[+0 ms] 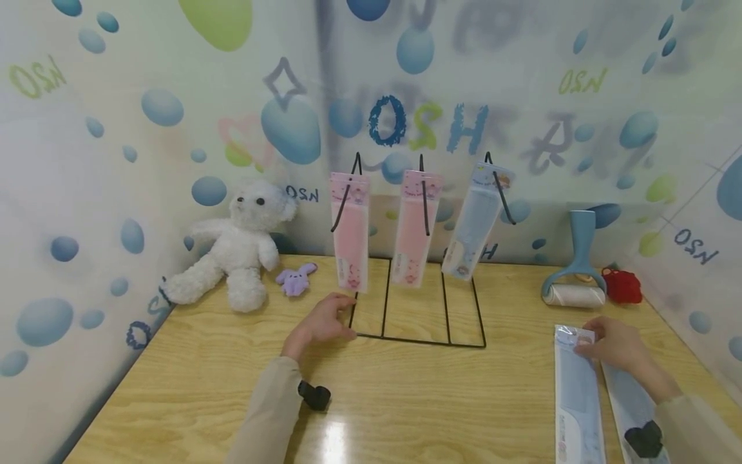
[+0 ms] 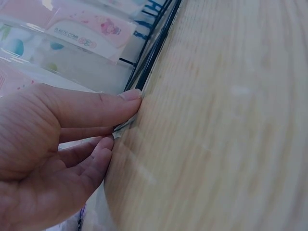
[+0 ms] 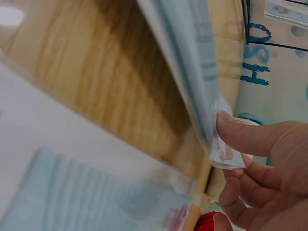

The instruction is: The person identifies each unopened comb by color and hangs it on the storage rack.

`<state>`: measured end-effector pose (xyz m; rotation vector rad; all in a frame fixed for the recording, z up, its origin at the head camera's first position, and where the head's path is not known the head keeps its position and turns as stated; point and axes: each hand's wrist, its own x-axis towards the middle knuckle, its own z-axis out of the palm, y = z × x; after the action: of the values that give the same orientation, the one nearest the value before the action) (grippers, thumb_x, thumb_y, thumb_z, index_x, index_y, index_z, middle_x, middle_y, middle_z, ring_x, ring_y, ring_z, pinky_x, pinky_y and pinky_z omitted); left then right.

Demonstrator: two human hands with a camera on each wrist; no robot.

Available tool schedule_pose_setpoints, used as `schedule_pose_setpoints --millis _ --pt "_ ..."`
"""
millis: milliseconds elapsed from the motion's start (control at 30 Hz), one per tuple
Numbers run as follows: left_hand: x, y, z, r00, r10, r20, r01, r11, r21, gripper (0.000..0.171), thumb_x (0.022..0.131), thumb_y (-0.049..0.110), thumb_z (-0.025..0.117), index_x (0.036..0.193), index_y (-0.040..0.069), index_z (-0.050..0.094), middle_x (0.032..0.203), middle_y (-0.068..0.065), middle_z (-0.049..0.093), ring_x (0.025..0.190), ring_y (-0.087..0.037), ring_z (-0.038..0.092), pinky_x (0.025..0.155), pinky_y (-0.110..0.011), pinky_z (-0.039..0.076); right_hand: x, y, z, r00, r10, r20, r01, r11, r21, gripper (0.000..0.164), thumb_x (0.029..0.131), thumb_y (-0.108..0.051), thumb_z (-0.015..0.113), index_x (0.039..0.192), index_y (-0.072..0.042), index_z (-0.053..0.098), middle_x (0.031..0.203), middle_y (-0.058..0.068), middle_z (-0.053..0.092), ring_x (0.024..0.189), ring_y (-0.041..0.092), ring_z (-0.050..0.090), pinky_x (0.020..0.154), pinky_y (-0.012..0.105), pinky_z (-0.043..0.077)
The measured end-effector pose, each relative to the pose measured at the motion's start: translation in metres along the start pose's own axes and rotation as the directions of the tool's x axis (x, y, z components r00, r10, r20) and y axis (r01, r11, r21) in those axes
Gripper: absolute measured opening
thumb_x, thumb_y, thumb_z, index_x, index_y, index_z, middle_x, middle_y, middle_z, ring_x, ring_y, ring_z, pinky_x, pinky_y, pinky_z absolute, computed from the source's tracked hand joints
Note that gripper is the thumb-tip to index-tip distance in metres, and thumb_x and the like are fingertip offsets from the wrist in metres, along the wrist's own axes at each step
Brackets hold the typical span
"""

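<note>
My left hand [image 1: 321, 320] holds the left front corner of a black wire rack [image 1: 417, 341], thumb at the front bar and fingers by the side. Two pink comb packets [image 1: 351, 238] [image 1: 414, 232] and one blue comb packet [image 1: 476, 216] hang on the rack's hooks; "plastic comb" is legible on a pink packet in the left wrist view. On the right, my right hand [image 1: 623, 351] pinches the top end of another blue comb packet [image 1: 576, 399], which looks raised from the table in the right wrist view. One more blue comb packet [image 1: 634, 406] lies beside it, partly under my forearm.
A white teddy bear [image 1: 240, 248] and a small purple toy [image 1: 296, 280] sit at the back left. Toward the back right are a blue-handled lint roller [image 1: 574, 295] and a red item [image 1: 623, 287]. Patterned curtains border the wooden table [image 1: 406, 406].
</note>
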<state>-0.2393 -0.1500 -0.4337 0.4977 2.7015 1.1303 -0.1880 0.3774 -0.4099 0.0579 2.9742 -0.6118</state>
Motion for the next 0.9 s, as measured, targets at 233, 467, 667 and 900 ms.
schedule_pose_setpoints --millis 233,467,667,900 --pt "0.0 0.001 0.0 1.0 -0.011 -0.005 0.011 1.0 -0.008 0.067 0.073 0.005 0.081 0.133 -0.002 0.053 0.132 -0.016 0.05 0.115 -0.032 0.051 0.097 -0.047 0.044 -0.005 -0.008 -0.006 0.964 -0.171 -0.203 0.169 0.985 -0.029 0.036 0.077 -0.012 0.077 0.098 0.013 0.063 0.08 0.016 0.062 0.073 0.033 0.058 0.055 0.033 0.048" --pt "-0.001 0.002 0.0 1.0 -0.005 -0.002 0.005 1.0 -0.007 0.067 0.073 0.006 0.081 0.133 -0.003 0.052 0.131 -0.018 0.05 0.115 -0.032 0.05 0.098 -0.048 0.043 -0.013 -0.036 -0.025 0.907 -0.244 -0.344 0.251 0.968 -0.026 0.029 0.078 -0.005 0.076 0.098 0.01 0.063 0.08 0.017 0.062 0.068 0.031 0.057 0.053 0.025 0.045" --pt "-0.002 0.001 0.0 1.0 -0.007 -0.001 0.007 1.0 -0.014 0.068 0.073 0.006 0.081 0.134 -0.003 0.052 0.132 -0.017 0.049 0.117 -0.034 0.049 0.099 -0.049 0.042 -0.021 -0.066 -0.042 0.858 -0.265 -0.44 0.286 0.958 -0.02 0.022 0.08 -0.004 0.074 0.099 0.003 0.065 0.088 0.02 0.065 0.072 0.029 0.058 0.053 0.018 0.043" --pt "0.0 0.0 0.001 1.0 0.005 0.001 -0.005 1.0 -0.029 0.068 0.073 0.005 0.081 0.134 -0.004 0.051 0.132 -0.018 0.049 0.116 -0.035 0.051 0.097 -0.049 0.044 -0.033 -0.087 -0.057 0.867 -0.231 -0.441 0.323 0.935 0.146 0.02 0.088 -0.014 0.069 0.103 0.0 0.065 0.091 0.001 0.066 0.076 -0.01 0.049 0.061 0.008 0.043"
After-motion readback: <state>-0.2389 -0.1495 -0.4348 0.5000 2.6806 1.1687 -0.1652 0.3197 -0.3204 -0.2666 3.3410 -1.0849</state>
